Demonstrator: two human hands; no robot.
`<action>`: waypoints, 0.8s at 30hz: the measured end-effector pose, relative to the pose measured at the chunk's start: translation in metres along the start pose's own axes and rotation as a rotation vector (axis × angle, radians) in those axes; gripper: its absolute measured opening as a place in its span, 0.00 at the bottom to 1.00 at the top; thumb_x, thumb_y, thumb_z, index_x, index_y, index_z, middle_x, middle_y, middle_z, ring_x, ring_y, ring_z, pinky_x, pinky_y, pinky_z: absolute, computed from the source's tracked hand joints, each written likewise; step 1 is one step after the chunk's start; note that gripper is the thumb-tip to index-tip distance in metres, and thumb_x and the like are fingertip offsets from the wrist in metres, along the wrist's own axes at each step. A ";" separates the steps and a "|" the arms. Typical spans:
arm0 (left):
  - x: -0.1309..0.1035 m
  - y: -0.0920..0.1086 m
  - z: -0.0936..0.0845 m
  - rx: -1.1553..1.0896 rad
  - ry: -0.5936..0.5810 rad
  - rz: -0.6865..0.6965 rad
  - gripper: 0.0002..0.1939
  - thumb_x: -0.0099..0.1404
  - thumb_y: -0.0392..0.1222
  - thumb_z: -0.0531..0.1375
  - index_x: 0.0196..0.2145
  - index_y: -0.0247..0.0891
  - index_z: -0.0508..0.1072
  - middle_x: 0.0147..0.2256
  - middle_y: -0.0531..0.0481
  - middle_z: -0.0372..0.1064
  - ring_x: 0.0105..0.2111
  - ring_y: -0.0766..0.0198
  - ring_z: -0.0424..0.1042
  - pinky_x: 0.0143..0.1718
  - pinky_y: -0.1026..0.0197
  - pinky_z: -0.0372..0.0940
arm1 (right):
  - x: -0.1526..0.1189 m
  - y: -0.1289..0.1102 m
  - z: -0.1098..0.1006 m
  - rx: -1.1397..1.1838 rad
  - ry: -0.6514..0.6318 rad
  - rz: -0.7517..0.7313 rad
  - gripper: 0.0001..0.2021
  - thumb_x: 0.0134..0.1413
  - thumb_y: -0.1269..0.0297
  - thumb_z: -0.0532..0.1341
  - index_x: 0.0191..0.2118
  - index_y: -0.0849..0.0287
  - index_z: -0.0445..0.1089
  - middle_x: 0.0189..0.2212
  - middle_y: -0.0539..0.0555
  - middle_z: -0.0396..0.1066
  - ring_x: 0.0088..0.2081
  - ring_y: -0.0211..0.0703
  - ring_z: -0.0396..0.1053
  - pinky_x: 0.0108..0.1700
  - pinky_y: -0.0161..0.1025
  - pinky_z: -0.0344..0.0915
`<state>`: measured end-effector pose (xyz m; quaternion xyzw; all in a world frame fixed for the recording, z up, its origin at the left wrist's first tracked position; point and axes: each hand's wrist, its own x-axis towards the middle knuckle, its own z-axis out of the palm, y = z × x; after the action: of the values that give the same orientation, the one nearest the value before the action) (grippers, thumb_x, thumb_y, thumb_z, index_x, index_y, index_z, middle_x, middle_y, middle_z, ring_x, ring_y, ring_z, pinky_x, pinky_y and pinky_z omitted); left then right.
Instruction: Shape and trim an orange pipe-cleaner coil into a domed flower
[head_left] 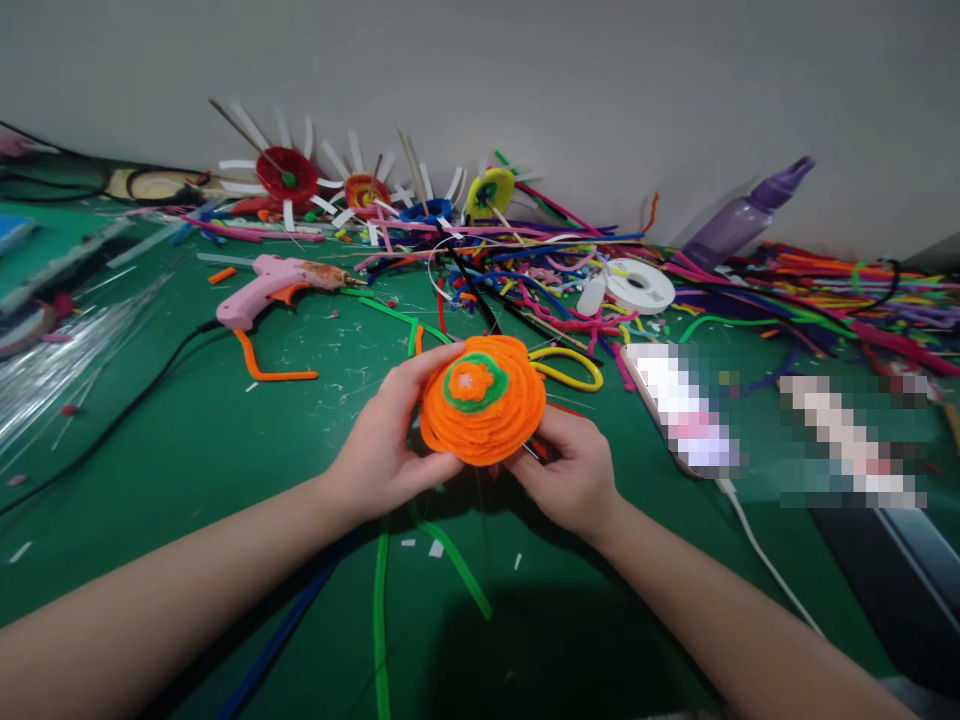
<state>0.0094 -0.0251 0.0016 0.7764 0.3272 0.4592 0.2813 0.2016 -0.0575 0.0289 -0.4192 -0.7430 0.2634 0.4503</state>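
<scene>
An orange coiled disc (487,435) with a green ring and an orange and pale centre is held up over the green table (315,620). Its left edge lies between the thumb and fingers of my left hand (390,440). At its lower right edge my right hand (574,470) is closed, thumb and fingers pinched around something mostly hidden beneath the disc; a thin dark piece shows there. A yellow looped strip (574,382) sticks out just right of the disc. Green strips (382,620) hang or lie below my hands.
A pink glue gun (262,290) with its cord lies at the left. Red, blue and yellow discs on sticks (287,175) stand along the wall. Coloured strips (810,300), a white spool (637,287), a purple bottle (739,220) and a charging phone (682,410) are at the right.
</scene>
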 end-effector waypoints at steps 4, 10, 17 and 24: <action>0.000 0.001 0.000 0.004 -0.007 0.006 0.37 0.57 0.42 0.65 0.62 0.46 0.57 0.57 0.40 0.65 0.56 0.48 0.67 0.55 0.47 0.65 | 0.000 0.001 0.001 -0.019 0.034 -0.036 0.04 0.53 0.66 0.64 0.32 0.60 0.73 0.28 0.52 0.77 0.28 0.37 0.71 0.31 0.33 0.68; 0.000 0.002 0.000 0.001 -0.021 0.002 0.37 0.56 0.41 0.66 0.61 0.46 0.58 0.57 0.39 0.65 0.55 0.48 0.68 0.55 0.47 0.66 | -0.001 0.001 0.001 -0.024 0.018 -0.043 0.04 0.53 0.69 0.61 0.29 0.59 0.72 0.23 0.51 0.75 0.24 0.36 0.69 0.29 0.32 0.68; 0.001 0.002 0.000 -0.018 -0.019 0.012 0.36 0.56 0.41 0.66 0.61 0.45 0.58 0.58 0.39 0.65 0.56 0.49 0.68 0.56 0.49 0.66 | 0.000 0.002 0.001 -0.100 0.048 -0.107 0.04 0.51 0.65 0.66 0.28 0.59 0.73 0.23 0.51 0.74 0.23 0.35 0.68 0.28 0.32 0.66; 0.003 0.003 0.000 -0.027 -0.022 0.025 0.35 0.58 0.40 0.65 0.61 0.45 0.57 0.57 0.40 0.65 0.56 0.51 0.68 0.55 0.51 0.67 | -0.001 0.001 -0.001 -0.110 0.056 -0.137 0.10 0.56 0.67 0.61 0.24 0.60 0.70 0.20 0.50 0.71 0.21 0.33 0.65 0.25 0.30 0.62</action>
<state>0.0115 -0.0253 0.0054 0.7815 0.3080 0.4588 0.2896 0.2030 -0.0577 0.0285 -0.3990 -0.7703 0.1790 0.4641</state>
